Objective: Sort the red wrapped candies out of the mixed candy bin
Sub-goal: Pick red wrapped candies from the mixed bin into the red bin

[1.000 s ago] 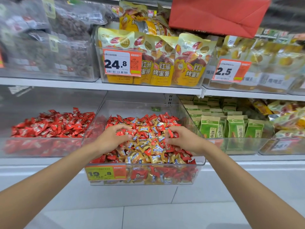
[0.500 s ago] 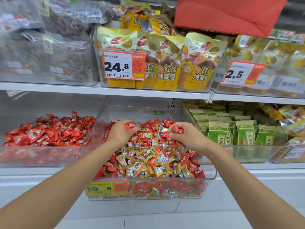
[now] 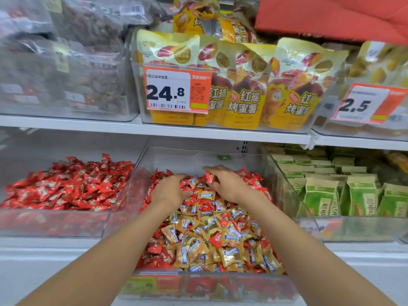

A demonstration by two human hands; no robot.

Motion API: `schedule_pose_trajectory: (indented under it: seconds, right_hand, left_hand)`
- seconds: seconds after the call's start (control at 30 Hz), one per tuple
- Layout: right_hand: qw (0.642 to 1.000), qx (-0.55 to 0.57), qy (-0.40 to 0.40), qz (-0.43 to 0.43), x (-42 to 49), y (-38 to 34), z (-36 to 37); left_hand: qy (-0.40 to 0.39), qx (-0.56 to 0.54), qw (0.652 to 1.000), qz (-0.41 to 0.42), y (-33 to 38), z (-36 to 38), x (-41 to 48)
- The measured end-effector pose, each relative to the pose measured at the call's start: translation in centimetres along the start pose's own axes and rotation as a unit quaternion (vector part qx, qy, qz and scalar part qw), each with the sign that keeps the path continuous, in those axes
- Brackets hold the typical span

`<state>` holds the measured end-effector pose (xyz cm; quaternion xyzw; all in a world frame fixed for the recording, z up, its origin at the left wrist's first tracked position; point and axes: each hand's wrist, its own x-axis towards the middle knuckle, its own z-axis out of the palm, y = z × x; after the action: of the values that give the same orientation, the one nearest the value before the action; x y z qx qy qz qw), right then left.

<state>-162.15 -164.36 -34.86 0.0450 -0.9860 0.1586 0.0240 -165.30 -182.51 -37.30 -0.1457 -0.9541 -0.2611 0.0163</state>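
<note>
A clear mixed candy bin (image 3: 205,290) on the lower shelf holds red wrapped candies (image 3: 254,177) and gold-and-blue wrapped candies (image 3: 198,244). Both my hands are deep at the back of its pile. My left hand (image 3: 170,191) has its fingers curled round several red candies. My right hand (image 3: 225,184) pinches a red candy (image 3: 209,176) between thumb and fingers. To the left, a second clear bin (image 3: 53,224) holds only red candies (image 3: 72,184).
Green snack packs (image 3: 362,197) fill the bin to the right. On the upper shelf stand yellow sweet-potato bags (image 3: 240,85) behind a 24.8 price tag (image 3: 176,91), clear bags of nuts (image 3: 66,69) at the left and a 2.5 tag (image 3: 366,104).
Both hands have moved further back in the mixed bin, and the camera has come closer and tilted. Each hand keeps hold of red candies.
</note>
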Motion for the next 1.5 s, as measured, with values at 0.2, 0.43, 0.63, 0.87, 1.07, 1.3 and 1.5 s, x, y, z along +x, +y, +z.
schedule_pose_trajectory:
  seconds: [0.2,0.43,0.63,0.87,1.07,1.3,1.5]
  right_hand:
    - [0.999,-0.023,-0.038,0.011,0.6,-0.9,0.7]
    - [0.968,0.25,0.003,0.029,-1.8,-1.6,-1.9]
    - [0.925,0.376,0.028,0.045,-5.4,-2.9,-3.6]
    - [0.918,0.386,0.055,0.077,-8.0,-3.4,-4.0]
    - [0.976,0.214,0.006,0.043,-8.3,-2.8,-2.8]
    - [0.989,0.12,-0.089,-0.021,-8.8,-3.5,-0.7]
    - [0.976,0.212,-0.042,-0.012,-8.7,-2.7,-1.4]
  left_hand:
    - [0.013,-0.054,0.998,-0.023,0.5,-0.4,-0.6]
    - [0.057,-0.099,0.993,-0.026,0.8,-2.1,-2.4]
    - [0.058,-0.187,0.981,-0.008,0.2,-4.1,-4.6]
    - [0.068,-0.268,0.961,0.021,0.1,-6.0,-8.0]
    - [0.027,-0.383,0.923,-0.037,0.4,-6.4,-9.9]
    - [0.003,-0.457,0.886,-0.076,0.0,-5.8,-10.4]
    - [0.0,-0.419,0.906,-0.061,-0.1,-5.5,-10.3]
